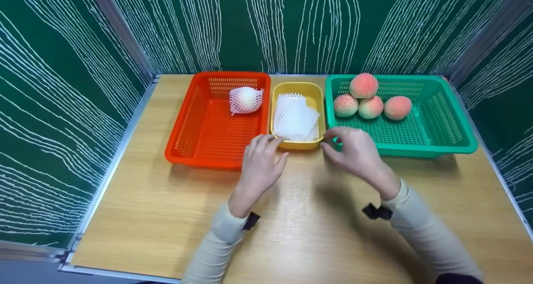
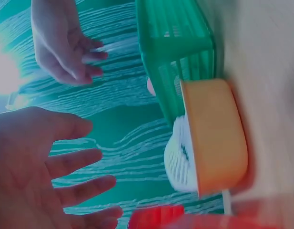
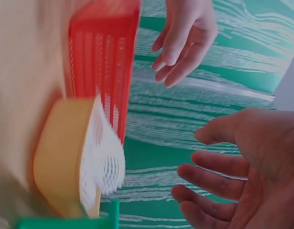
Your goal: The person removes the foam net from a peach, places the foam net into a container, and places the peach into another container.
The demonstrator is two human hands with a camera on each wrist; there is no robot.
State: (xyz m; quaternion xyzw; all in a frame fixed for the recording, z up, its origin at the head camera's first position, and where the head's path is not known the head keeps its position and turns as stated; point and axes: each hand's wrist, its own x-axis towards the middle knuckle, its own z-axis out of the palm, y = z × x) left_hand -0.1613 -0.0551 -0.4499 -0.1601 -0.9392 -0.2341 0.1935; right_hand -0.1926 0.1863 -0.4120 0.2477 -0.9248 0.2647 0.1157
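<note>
A small yellow basket point(image 1: 302, 145) holds several white foam net sleeves point(image 1: 295, 117). My left hand point(image 1: 262, 163) is at its near left corner, palm facing inward and fingers spread, holding nothing. Opposite it, my right hand point(image 1: 356, 153) hovers by the near right corner with loosely bent fingers and nothing in them. Both wrist views show the hands raised above the yellow basket's rim. To the left, a red basket point(image 1: 204, 161) contains one round pale fruit point(image 1: 246, 99) wrapped in a foam net. Several pinkish peaches point(image 1: 397, 108) lie in the green basket point(image 1: 441, 148) on the right.
All three baskets stand side by side at the back of a wooden table point(image 1: 166, 217). Green panels point(image 1: 233, 26) with white streaks enclose it at the back and sides. A metal strip point(image 1: 112, 167) runs along the table's left edge.
</note>
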